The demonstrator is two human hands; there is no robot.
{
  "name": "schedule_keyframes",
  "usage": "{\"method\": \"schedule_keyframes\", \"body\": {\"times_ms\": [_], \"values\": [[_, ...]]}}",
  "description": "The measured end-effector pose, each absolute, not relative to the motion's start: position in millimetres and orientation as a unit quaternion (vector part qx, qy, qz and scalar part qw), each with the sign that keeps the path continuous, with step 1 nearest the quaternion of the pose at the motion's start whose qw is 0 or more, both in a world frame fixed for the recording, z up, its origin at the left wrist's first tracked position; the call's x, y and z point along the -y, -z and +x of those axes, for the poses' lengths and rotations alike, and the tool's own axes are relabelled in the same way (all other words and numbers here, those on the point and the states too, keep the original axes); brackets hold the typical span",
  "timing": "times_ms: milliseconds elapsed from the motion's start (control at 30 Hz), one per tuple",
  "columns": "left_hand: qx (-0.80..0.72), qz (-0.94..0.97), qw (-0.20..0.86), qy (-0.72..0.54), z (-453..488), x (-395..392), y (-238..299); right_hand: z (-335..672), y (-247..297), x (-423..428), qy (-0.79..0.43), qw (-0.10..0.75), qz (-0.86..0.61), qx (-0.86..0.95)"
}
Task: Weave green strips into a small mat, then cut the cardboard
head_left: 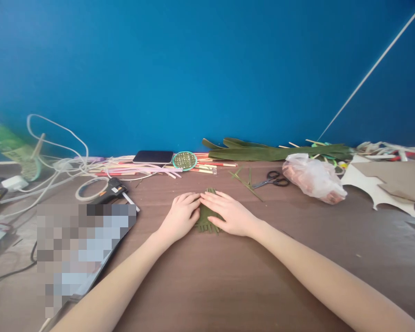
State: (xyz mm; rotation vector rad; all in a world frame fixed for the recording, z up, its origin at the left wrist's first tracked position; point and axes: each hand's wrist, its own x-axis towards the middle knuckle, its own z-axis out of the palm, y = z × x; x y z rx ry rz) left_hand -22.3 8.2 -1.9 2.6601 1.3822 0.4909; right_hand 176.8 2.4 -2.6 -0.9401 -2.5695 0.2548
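A small piece of dark green fringed material (204,217) lies on the brown table (228,276) in the middle. My left hand (180,216) rests on its left edge, fingers curled and pressed down on it. My right hand (230,213) lies flat over its right side, fingers stretched toward the left hand so the fingertips nearly meet. Most of the green piece is hidden under the two hands; only its cut strips show below and above them.
Black scissors (274,179) and thin green strips (245,180) lie behind the right hand. A plastic bag (314,178), green leaves (276,151), cardboard (390,182), a phone (153,157), a round woven disc (184,160), a glue gun (111,190), cables and a tablet sit around.
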Motion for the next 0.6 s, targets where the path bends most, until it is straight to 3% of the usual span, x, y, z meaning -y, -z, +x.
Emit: {"method": "schedule_keyframes", "body": {"times_ms": [600], "values": [[-0.465,0.869,0.061,-0.156,-21.6,-8.4,3.1,176.2,9.1,-8.5,-0.157,0.16,-0.37,0.902]]}}
